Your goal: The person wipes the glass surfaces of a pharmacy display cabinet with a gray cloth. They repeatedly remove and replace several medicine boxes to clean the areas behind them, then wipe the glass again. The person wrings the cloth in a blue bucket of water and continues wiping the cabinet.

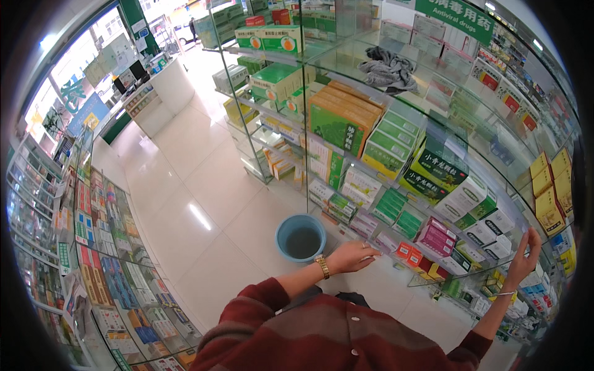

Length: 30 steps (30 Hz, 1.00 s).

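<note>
My left hand [355,257], wearing a ring and a gold watch, reaches to the front edge of a low glass shelf. Its fingers are slightly bent, and I see nothing held in them. Small pale purple boxes [386,242] and orange-red boxes [408,252] are nearest to it. On the right, my right hand [525,259] is raised with its fingers up, beside white medicine boxes [497,225]; no object shows in it. Whether its fingertips touch the glass is unclear. A crumpled grey cloth [389,69] lies on the upper glass shelf [343,55].
A blue bucket [280,241] of dark water stands on the tiled floor [185,204] by the shelf's foot. Glass cases of medicine boxes [139,278] line the left side. A white counter [169,88] stands farther off. Yellow boxes [550,204] sit far right.
</note>
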Each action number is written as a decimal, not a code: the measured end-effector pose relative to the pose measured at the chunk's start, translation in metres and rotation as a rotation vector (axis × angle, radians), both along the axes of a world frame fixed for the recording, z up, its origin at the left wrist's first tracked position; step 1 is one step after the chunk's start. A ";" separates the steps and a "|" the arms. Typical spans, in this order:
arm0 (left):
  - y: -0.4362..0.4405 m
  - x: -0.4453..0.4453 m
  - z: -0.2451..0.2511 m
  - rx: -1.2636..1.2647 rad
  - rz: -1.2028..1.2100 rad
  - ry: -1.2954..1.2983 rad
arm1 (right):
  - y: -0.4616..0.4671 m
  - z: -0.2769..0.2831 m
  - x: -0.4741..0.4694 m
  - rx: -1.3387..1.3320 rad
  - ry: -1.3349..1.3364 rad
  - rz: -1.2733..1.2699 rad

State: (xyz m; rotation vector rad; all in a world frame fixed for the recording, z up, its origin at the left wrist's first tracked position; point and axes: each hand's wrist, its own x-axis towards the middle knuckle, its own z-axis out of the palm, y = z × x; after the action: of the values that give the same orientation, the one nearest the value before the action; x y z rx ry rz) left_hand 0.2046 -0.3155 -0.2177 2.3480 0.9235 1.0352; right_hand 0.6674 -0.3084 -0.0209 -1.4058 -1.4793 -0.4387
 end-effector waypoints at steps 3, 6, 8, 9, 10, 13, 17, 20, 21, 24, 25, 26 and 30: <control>-0.004 -0.008 -0.006 -0.037 -0.025 0.003 | -0.003 0.005 -0.012 0.014 0.047 -0.008; -0.003 -0.009 -0.011 -0.022 -0.055 -0.018 | -0.004 0.008 -0.020 0.041 0.053 -0.006; -0.001 -0.006 -0.015 0.018 -0.059 0.014 | -0.007 0.013 -0.022 0.058 0.028 -0.002; 0.007 -0.006 -0.004 0.036 -0.075 0.013 | -0.009 0.013 -0.022 0.063 0.017 -0.005; 0.008 -0.001 0.012 0.048 -0.092 0.012 | -0.013 0.013 -0.021 0.061 0.005 -0.008; 0.030 0.019 0.043 0.102 -0.146 0.000 | -0.025 0.015 -0.011 0.068 -0.002 -0.024; 0.061 0.070 0.109 0.224 -0.223 -0.012 | -0.049 0.025 0.010 0.079 -0.043 -0.091; 0.075 0.119 0.158 0.293 -0.307 -0.124 | -0.072 0.027 0.034 0.080 -0.034 -0.168; 0.078 0.135 0.173 0.305 -0.334 -0.166 | -0.079 0.024 0.046 0.093 -0.023 -0.186; 0.080 0.178 0.212 0.286 -0.374 -0.257 | -0.102 0.024 0.076 0.084 -0.017 -0.220; 0.081 0.192 0.220 0.288 -0.390 -0.287 | -0.108 0.021 0.087 0.097 0.007 -0.224; 0.083 0.204 0.228 0.290 -0.403 -0.318 | -0.114 0.016 0.101 0.109 0.031 -0.227; 0.087 0.247 0.248 0.281 -0.448 -0.360 | -0.126 0.020 0.123 0.118 0.073 -0.226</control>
State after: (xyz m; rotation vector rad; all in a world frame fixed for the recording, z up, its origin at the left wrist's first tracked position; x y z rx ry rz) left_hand 0.4516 -0.2288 0.0302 2.3118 0.1146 1.3889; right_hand 0.7905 -0.4342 -0.0005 -1.4846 -1.2207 -0.5991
